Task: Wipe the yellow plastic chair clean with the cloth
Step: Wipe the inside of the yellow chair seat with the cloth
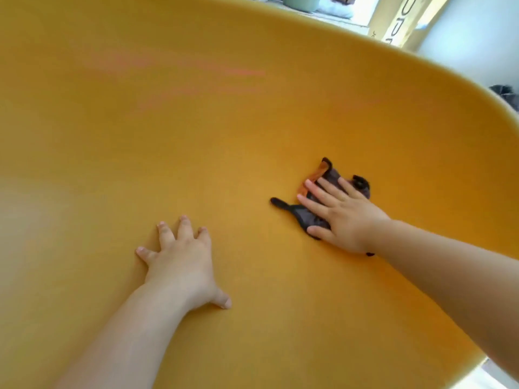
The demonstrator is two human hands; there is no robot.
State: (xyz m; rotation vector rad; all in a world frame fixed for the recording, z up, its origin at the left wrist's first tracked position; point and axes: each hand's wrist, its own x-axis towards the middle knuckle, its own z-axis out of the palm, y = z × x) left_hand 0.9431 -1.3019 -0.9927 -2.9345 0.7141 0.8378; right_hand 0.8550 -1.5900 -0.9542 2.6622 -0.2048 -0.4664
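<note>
The yellow plastic chair (196, 122) fills nearly the whole view, its curved shell seen from close above. A small dark cloth (325, 178) with an orange patch lies on the shell right of centre. My right hand (342, 211) presses flat on the cloth with its fingers straight and spread, covering most of it. My left hand (182, 262) rests flat on the bare yellow surface lower left of the cloth, fingers spread, holding nothing.
Beyond the chair's upper rim I see a pale green cup (302, 2), some white fabric (337, 9) and a cardboard box with printed letters (398, 21). A dark object (505, 95) shows past the right rim.
</note>
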